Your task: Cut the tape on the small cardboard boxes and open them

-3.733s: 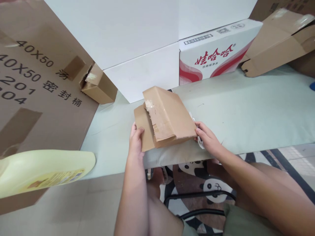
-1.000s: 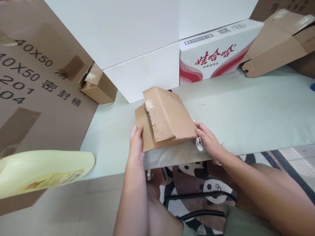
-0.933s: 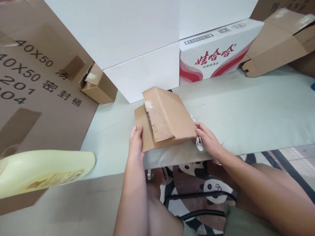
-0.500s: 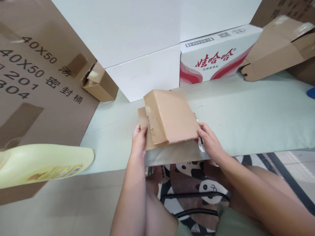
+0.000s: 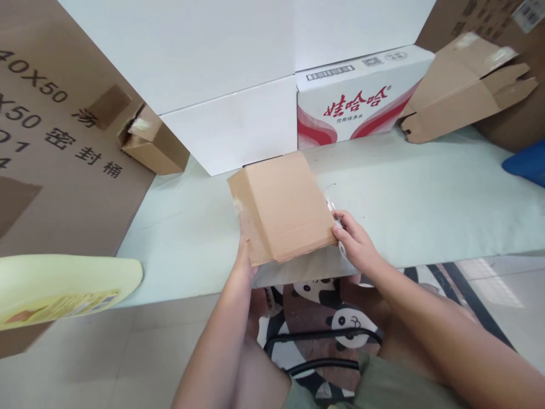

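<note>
A flattened brown cardboard box point(image 5: 289, 207) is held over the front part of the cloth-covered table, its torn and taped side flap slanting down on the left. My left hand point(image 5: 244, 258) grips that flap at its lower left edge; most of its fingers are hidden behind the cardboard. At the right corner, my right hand point(image 5: 355, 241) pinches the box between thumb and fingers. A slim white tool, which looks like a utility knife point(image 5: 342, 249), is also in that hand, partly covered by the fingers and the cardboard.
White cartons point(image 5: 238, 125) and a red-and-white water carton point(image 5: 349, 108) line the back of the table point(image 5: 426, 199). An opened cardboard box point(image 5: 455, 102) lies at right, near a blue object point(image 5: 528, 162). A small box point(image 5: 157, 142), a large carton point(image 5: 63, 153) and a yellow bottle point(image 5: 72, 284) stand left.
The side flap has swung outward and left, covering the inner panel and the left hand's fingers. Both hands still hold the box. The whole view has shifted slightly.
</note>
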The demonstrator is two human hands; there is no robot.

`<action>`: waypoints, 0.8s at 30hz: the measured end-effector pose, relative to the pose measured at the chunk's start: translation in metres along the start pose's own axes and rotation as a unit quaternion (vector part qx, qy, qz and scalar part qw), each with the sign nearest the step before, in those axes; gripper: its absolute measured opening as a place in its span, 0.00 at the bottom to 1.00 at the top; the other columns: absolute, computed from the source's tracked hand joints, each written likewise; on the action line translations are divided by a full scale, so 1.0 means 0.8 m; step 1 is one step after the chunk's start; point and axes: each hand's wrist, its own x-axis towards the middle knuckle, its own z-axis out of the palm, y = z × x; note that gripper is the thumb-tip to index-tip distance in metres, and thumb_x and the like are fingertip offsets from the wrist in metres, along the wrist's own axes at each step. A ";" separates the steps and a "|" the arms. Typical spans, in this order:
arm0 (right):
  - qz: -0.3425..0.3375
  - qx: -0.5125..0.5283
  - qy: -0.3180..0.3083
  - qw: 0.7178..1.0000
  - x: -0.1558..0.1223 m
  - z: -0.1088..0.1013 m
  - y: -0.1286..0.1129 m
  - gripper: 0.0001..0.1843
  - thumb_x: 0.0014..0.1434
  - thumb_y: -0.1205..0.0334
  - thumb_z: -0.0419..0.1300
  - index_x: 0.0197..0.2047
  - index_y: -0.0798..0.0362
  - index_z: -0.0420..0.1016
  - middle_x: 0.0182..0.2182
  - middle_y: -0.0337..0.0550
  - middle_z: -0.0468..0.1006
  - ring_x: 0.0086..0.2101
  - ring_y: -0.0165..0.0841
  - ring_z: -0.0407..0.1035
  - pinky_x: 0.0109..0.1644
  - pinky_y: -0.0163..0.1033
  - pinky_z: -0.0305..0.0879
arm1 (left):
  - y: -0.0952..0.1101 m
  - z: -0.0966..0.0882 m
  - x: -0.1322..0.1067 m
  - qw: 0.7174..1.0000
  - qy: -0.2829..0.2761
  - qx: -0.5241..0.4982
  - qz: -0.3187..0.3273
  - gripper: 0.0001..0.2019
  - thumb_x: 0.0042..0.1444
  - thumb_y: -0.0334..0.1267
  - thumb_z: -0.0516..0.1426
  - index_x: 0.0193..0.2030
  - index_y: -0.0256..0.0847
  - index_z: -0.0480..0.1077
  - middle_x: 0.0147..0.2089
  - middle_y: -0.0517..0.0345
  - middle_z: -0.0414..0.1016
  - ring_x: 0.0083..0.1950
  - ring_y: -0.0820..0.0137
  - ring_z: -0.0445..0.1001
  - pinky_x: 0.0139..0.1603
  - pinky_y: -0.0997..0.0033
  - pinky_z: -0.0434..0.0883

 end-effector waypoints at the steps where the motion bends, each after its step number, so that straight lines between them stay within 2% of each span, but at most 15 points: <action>1: 0.002 0.000 -0.008 1.000 0.002 0.001 0.001 0.18 0.62 0.49 0.53 0.51 0.48 0.68 0.27 0.36 0.69 0.28 0.35 0.66 0.36 0.42 0.64 | -0.003 -0.001 -0.001 1.000 0.015 -0.005 0.000 0.21 0.52 0.55 0.63 0.47 0.46 0.76 0.52 0.48 0.80 0.56 0.50 0.77 0.50 0.50 0.77; 4: -0.002 0.002 -0.009 1.000 0.007 0.005 0.001 0.22 0.61 0.47 0.53 0.54 0.49 0.69 0.27 0.37 0.69 0.28 0.35 0.66 0.38 0.45 0.65 | -0.012 -0.003 -0.003 0.996 0.082 -0.004 0.043 0.16 0.57 0.55 0.59 0.45 0.48 0.76 0.50 0.53 0.81 0.57 0.54 0.76 0.53 0.53 0.77; 7: -0.015 -0.003 -0.009 1.000 0.008 0.011 0.000 0.25 0.61 0.46 0.52 0.56 0.49 0.70 0.28 0.39 0.70 0.28 0.36 0.67 0.40 0.47 0.66 | -0.015 -0.006 -0.002 0.991 0.111 0.014 0.075 0.11 0.55 0.49 0.62 0.41 0.48 0.75 0.49 0.54 0.82 0.60 0.55 0.74 0.55 0.54 0.76; 12: -0.004 0.000 -0.004 1.000 0.006 0.016 -0.002 0.26 0.63 0.47 0.50 0.60 0.51 0.67 0.28 0.40 0.69 0.28 0.38 0.66 0.40 0.48 0.67 | -0.008 -0.015 -0.004 0.993 0.062 0.054 0.088 0.15 0.41 0.39 0.71 0.36 0.46 0.76 0.43 0.54 0.83 0.61 0.52 0.73 0.57 0.56 0.75; 15: 0.002 0.004 0.007 1.000 0.005 0.017 -0.003 0.27 0.65 0.47 0.48 0.62 0.51 0.63 0.27 0.39 0.68 0.28 0.38 0.66 0.39 0.47 0.67 | -0.003 -0.017 -0.007 0.992 0.019 0.068 0.100 0.16 0.36 0.41 0.73 0.35 0.45 0.78 0.41 0.53 0.83 0.56 0.52 0.77 0.56 0.57 0.75; 17: -0.002 0.004 0.007 1.000 0.005 0.019 -0.002 0.27 0.65 0.47 0.48 0.62 0.51 0.63 0.26 0.38 0.67 0.28 0.38 0.66 0.38 0.46 0.66 | -0.001 -0.015 -0.008 0.992 0.014 0.069 0.106 0.17 0.36 0.43 0.73 0.34 0.44 0.78 0.41 0.52 0.83 0.52 0.53 0.78 0.53 0.58 0.76; 20: -0.012 0.001 -0.002 1.000 0.006 0.020 0.002 0.27 0.65 0.47 0.49 0.62 0.51 0.62 0.27 0.37 0.67 0.27 0.35 0.64 0.37 0.44 0.65 | 0.002 -0.011 -0.003 0.989 0.055 0.077 0.117 0.14 0.40 0.42 0.71 0.35 0.43 0.77 0.41 0.52 0.83 0.48 0.57 0.79 0.50 0.63 0.77; 24: -0.019 -0.004 -0.010 1.000 0.008 0.021 0.010 0.29 0.63 0.46 0.54 0.63 0.50 0.61 0.30 0.38 0.68 0.29 0.35 0.64 0.38 0.44 0.64 | 0.008 -0.012 0.008 0.978 0.110 0.092 0.153 0.07 0.51 0.35 0.64 0.38 0.41 0.76 0.40 0.54 0.82 0.44 0.64 0.79 0.47 0.67 0.75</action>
